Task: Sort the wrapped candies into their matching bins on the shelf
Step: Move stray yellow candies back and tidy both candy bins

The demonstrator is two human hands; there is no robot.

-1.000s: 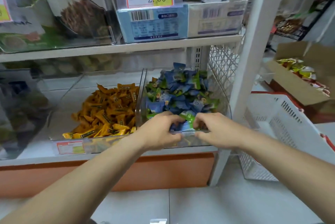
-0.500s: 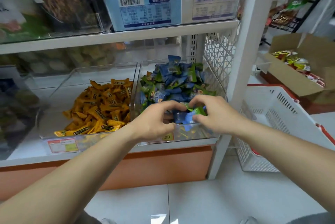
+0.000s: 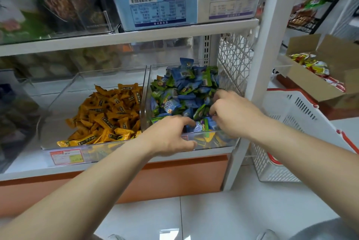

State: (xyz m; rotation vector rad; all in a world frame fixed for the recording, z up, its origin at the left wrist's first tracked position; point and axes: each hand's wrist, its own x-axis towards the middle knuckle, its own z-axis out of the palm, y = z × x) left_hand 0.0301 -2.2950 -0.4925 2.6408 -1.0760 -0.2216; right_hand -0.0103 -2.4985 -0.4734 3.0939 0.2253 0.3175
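Two clear bins stand side by side on the lower shelf. The left bin (image 3: 58, 101) holds orange wrapped candies (image 3: 108, 117). The right bin (image 3: 144, 103) is heaped with blue and green wrapped candies (image 3: 184, 88). My left hand (image 3: 169, 136) reaches over this bin's front wall, fingers curled down among the front candies and thumb outside the wall. Whether it holds one is hidden. My right hand (image 3: 235, 115) digs into the pile from the right and pinches wrappers with curled fingers.
A white shelf post (image 3: 266, 49) rises just right of the bins. Beyond it a white basket with red trim (image 3: 297, 115) leans on the floor, and an open cardboard box (image 3: 330, 72) holds more snacks. An upper shelf (image 3: 136, 35) with boxes hangs close above.
Both hands have moved from the bin's front edge deeper into the blue and green pile, the right hand farther back and right. The view has tilted down a little.
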